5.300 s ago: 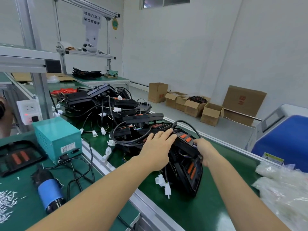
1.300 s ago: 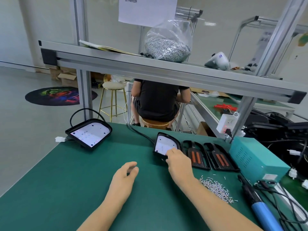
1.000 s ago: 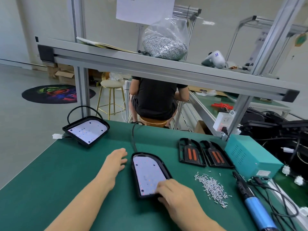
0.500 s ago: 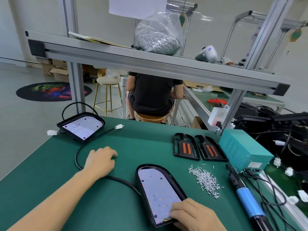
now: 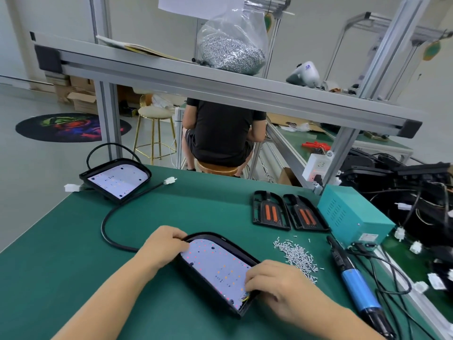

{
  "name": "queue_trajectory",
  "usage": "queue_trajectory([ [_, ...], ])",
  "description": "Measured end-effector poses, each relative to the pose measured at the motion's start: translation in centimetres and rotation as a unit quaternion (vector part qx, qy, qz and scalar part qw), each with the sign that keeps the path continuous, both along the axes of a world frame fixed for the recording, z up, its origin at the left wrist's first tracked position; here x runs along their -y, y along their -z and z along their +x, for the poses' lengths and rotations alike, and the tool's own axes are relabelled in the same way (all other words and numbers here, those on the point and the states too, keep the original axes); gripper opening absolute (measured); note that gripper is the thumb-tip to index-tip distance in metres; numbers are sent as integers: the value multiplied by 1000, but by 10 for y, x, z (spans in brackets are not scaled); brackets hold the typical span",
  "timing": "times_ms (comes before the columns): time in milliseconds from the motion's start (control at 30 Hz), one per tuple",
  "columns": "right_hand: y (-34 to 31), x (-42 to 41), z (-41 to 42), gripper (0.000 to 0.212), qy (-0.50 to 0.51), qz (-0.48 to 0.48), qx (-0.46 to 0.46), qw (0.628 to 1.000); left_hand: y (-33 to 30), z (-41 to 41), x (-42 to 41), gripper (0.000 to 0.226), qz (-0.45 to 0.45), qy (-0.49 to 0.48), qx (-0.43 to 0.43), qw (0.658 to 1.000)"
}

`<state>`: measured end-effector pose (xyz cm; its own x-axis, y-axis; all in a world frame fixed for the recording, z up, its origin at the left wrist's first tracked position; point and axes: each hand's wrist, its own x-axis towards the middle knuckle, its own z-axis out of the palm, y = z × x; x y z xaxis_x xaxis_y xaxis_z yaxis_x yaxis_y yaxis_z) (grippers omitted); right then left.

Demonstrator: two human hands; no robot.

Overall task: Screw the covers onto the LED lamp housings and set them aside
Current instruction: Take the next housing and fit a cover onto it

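Green bench (image 5: 73, 266): both hands grip lamp housing (image 5: 215, 266) edges.

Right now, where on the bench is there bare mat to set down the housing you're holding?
Bare mat lies between the far housing and the two covers; more at the near left, outside the cable loop. Crowded on the right: loose screws, screwdriver and teal box.

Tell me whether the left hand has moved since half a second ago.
Yes. The left hand left the black cable and moved right, toward the screw pile, and now grips the far end of the near lamp housing.
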<state>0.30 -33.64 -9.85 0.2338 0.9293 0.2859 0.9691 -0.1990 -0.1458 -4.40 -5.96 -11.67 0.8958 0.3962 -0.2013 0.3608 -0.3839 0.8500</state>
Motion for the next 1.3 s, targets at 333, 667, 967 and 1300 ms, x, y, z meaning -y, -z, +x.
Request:
queue_trajectory([
  [333,-33,-45,98,67,478,-6,-220,850,22,-16,37,21,116,-153,144,971],
  [667,4,-78,122,113,627,-93,-194,749,23,-20,43,17,61,-206,175,961],
  [967,-8,-83,120,106,633,18,-268,726,20,-21,42,28,135,-209,169,954],
  [1300,-41,-60,-10,114,350,50,-309,883,28,-14,39,53,126,-262,158,944],
])
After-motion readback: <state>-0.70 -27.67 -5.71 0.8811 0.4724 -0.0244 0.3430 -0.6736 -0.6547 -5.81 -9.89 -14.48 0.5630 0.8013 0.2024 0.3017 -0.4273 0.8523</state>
